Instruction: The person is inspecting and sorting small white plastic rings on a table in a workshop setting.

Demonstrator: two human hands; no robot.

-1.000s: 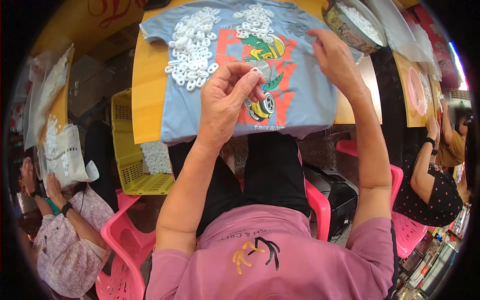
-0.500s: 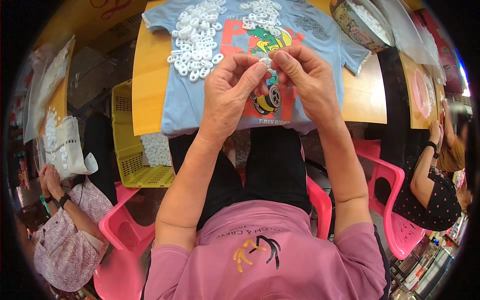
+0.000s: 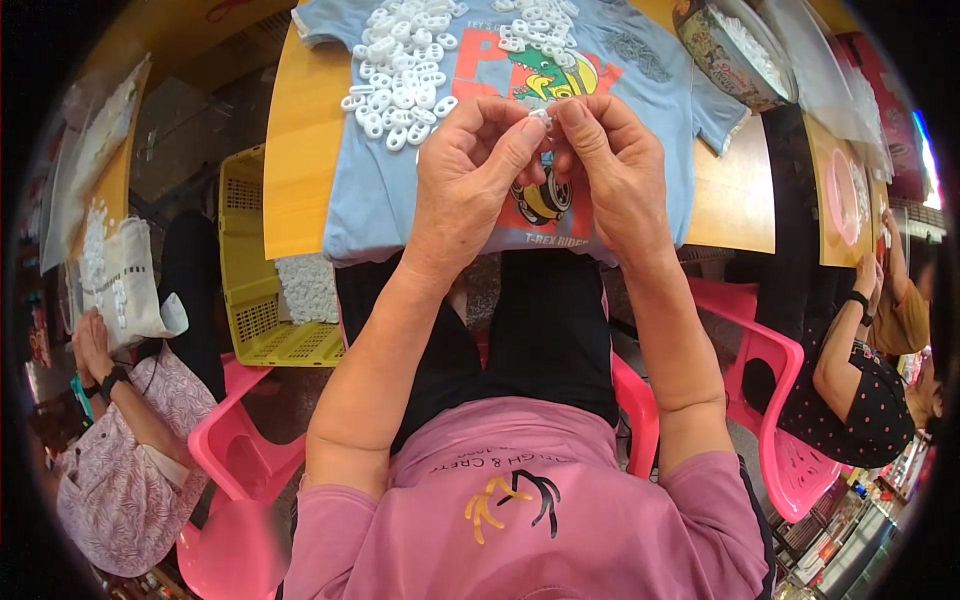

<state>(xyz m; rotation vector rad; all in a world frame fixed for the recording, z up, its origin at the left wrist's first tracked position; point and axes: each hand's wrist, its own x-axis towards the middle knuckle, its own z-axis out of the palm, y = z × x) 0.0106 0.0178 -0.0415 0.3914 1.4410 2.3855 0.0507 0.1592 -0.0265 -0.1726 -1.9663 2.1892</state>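
In front of my chest my left hand (image 3: 465, 180) is closed, thumb and fingers pinching a small white plastic piece (image 3: 541, 117). Opposite it, my right hand (image 3: 622, 170) is also closed, its thumb and forefinger pressed together right beside that piece; what they grip is too small to make out. Under both hands a light blue printed T-shirt (image 3: 370, 215) lies spread over the table. A big heap of white two-holed plastic pieces (image 3: 400, 75) rests on it beyond my left hand. Farther back is a smaller heap of similar white pieces (image 3: 540, 25).
Small grey bits (image 3: 640, 55) lie on the shirt's right side. A round tin (image 3: 735, 55) of white pieces stands at the far right. Left of the yellow table (image 3: 295, 180) is a yellow crate (image 3: 245, 290). People sit on both sides, near pink chairs (image 3: 770, 400).
Both hands stay together, pinching at nearly the same place. The white piece between them shows a little more. The whole view has shifted slightly.
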